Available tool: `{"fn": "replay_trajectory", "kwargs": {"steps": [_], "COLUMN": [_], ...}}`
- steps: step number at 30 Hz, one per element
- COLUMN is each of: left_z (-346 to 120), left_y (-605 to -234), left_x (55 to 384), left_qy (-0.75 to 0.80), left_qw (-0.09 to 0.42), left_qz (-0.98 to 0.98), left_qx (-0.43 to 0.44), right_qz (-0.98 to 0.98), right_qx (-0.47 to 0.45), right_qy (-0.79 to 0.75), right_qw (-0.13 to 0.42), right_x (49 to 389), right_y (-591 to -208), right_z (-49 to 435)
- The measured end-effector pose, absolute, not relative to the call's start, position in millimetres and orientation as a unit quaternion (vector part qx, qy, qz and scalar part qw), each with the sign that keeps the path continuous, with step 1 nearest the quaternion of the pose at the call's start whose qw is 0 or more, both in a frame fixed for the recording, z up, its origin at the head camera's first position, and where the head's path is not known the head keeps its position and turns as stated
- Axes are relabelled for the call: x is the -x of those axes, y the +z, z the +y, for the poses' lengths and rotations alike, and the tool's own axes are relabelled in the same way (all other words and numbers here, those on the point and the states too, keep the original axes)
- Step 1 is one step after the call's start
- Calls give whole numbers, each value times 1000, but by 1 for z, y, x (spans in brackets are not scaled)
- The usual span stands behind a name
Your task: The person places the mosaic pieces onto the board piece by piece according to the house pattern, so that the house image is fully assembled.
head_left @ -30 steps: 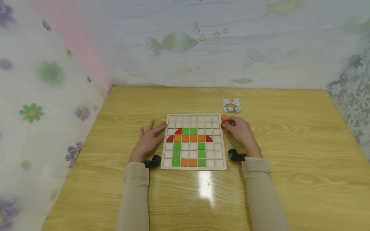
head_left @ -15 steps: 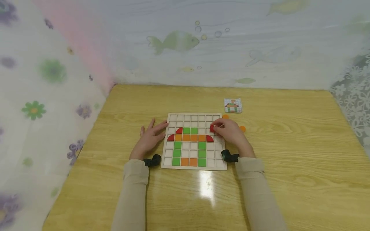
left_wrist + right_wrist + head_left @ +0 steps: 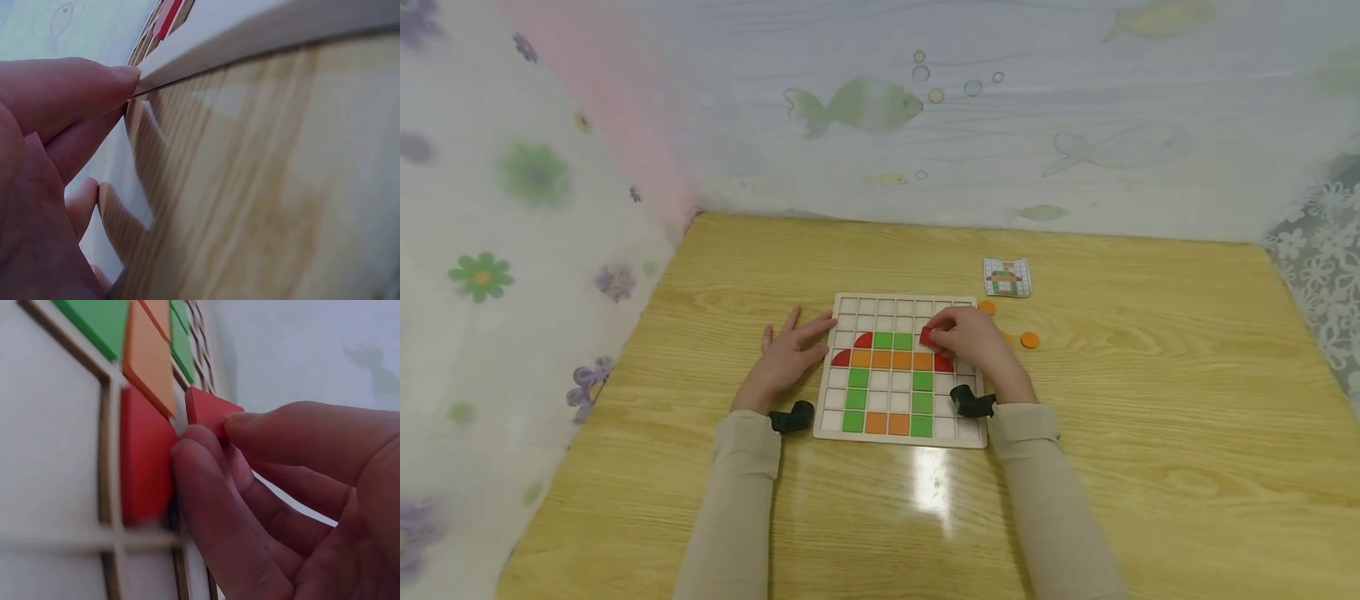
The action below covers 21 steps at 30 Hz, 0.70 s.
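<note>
A pale wooden grid board [image 3: 878,382] lies on the table, several green, orange and red tiles set in its cells. My right hand [image 3: 973,342] pinches a red tile [image 3: 206,409] between thumb and fingertips, over the cell right of the green squares [image 3: 903,341]. In the right wrist view that tile is tilted, close beside an orange square [image 3: 150,362] and above a red curved tile [image 3: 145,459] in the grid. My left hand [image 3: 781,367] lies with fingers spread, its fingertips touching the board's left edge, as the left wrist view also shows.
Behind the board's right corner lies a small card [image 3: 1007,277] printed with a coloured grid pattern. Orange round pieces [image 3: 1030,340] rest on the table right of the board, partly behind my right hand. A patterned wall [image 3: 850,167] stands behind the table.
My right hand has carried the red tile leftward from the board's right edge to over the grid, uncovering orange pieces on the table. The left hand stays at the board's edge.
</note>
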<state>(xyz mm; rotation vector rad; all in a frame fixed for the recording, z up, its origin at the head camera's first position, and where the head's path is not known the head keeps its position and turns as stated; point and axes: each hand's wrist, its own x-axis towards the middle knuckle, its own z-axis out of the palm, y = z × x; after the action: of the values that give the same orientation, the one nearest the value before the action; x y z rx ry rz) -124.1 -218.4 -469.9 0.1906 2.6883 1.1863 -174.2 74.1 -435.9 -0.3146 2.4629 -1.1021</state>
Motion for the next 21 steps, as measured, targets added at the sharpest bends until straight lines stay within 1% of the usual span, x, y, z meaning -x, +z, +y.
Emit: {"fn": "replay_trajectory", "kwargs": {"steps": [7,11,21], "left_z": [-219,-219,-219], "left_y": [-469,-470,-474], "left_x": [123,121,124], "left_qy": [405,406,406], "left_qw": [98,102,89], "left_qz": [907,906,907], "left_qx": [-61,-59,-64], "right_qz": [920,927,936], "right_qx": [116,122,134], "right_qy": [-327,-309,-287], "right_qw": [182,177,153], "right_x": [172,169,167], "right_y": [-436,-434,-437], "right_z": [64,61,60]}}
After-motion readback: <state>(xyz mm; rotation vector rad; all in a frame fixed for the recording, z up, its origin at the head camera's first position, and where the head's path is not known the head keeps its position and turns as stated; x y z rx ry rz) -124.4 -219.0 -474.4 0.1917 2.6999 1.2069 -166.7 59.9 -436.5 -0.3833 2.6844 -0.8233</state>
